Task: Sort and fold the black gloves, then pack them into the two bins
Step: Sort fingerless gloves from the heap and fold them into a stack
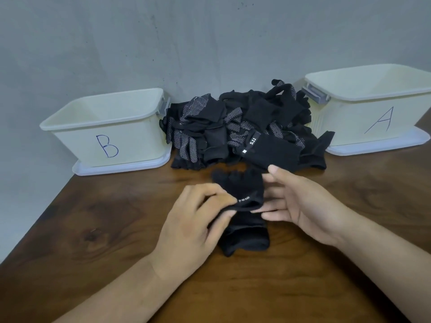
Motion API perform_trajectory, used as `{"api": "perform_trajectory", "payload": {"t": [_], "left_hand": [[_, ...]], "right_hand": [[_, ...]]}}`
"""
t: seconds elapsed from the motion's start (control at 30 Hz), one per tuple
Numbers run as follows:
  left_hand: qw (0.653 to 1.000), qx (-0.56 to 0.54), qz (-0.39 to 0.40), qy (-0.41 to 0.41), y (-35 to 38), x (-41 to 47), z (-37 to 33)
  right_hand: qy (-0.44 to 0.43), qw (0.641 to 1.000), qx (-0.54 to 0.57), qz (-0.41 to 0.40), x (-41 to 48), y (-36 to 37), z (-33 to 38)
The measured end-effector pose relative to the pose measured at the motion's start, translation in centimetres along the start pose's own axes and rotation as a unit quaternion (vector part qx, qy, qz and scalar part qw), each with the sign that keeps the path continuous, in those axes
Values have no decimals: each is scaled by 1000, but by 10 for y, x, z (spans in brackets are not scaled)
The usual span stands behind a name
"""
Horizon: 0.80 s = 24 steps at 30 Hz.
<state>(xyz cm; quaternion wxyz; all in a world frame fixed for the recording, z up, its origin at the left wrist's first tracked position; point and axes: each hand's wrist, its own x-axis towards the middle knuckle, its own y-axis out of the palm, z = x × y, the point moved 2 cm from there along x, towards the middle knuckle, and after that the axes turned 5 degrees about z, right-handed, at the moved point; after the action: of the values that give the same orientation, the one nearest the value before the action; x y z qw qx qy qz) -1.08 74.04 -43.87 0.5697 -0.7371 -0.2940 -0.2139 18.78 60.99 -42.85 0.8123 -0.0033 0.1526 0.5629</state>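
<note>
A black glove (242, 190) lies on the brown wooden table in front of me, doubled over on itself, finger stubs pointing away. My left hand (193, 220) pinches its folded edge between thumb and fingers. My right hand (300, 203) is at the glove's right side, fingers straight and touching its edge. Behind lies a heap of black gloves (240, 127), some with white dotted palms, one with a "5.11" tag. Cream bin B (77, 138) stands at the left and cream bin A (349, 117) at the right; both look empty inside.
Each bin stands on its own white lid (121, 170). A grey wall rises right behind the bins and the heap. The table's left edge (46, 206) runs diagonally toward me. Bare wood shows on both sides of my arms.
</note>
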Motion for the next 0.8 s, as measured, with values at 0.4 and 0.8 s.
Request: {"api": "perform_trajectory", "payload": {"t": [0.4,0.8], "left_hand": [[975,-170,76,-120,-14,5,31],[934,-179,168,-261,-10,2,49]], "right_hand": [[-58,955,-290,-7,-3,2,-8],[-207,818,-533,-64,-13,1,6]]}}
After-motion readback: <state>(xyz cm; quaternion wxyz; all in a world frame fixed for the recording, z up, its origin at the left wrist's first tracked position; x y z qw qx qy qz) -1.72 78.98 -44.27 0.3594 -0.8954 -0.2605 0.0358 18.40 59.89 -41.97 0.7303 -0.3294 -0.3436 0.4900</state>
